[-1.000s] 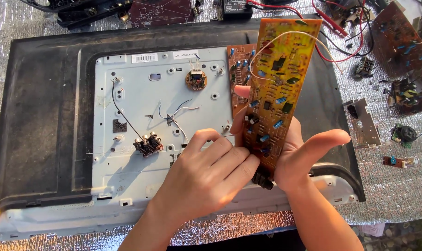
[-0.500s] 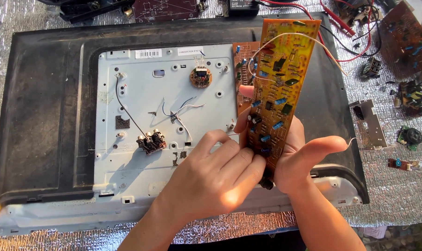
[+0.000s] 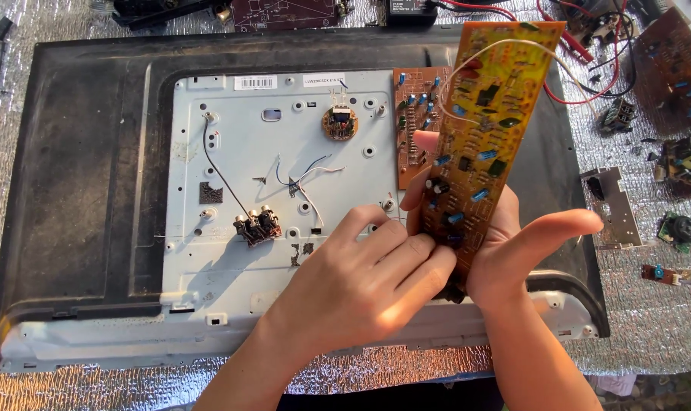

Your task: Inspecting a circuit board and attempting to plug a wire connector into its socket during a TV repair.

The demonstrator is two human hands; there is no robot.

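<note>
Your right hand holds a long orange circuit board upright and a little tilted, right of the frame's centre. Its lower end sits in your palm, your fingers wrap behind the left edge, and your thumb sticks out to the right, clear of the board. The board's top reaches the upper edge of the frame, and its face is crowded with small blue, green and black parts. A thin white wire loops across its upper part.

Your left hand lies in the lower middle of the frame. Its fingers are closed together and press against the lower left edge of the board, touching your right fingers; you cannot tell whether they pinch anything small there.

Under both hands lies a dark flat panel with a pale metal plate fixed to its middle. A smaller orange board sits on the plate just left of the held one. A round part is mounted near the plate's top, and a jack cluster on a black wire lies left of your left hand. Loose boards and red wires are scattered at the upper right on the foil-covered tabletop.
</note>
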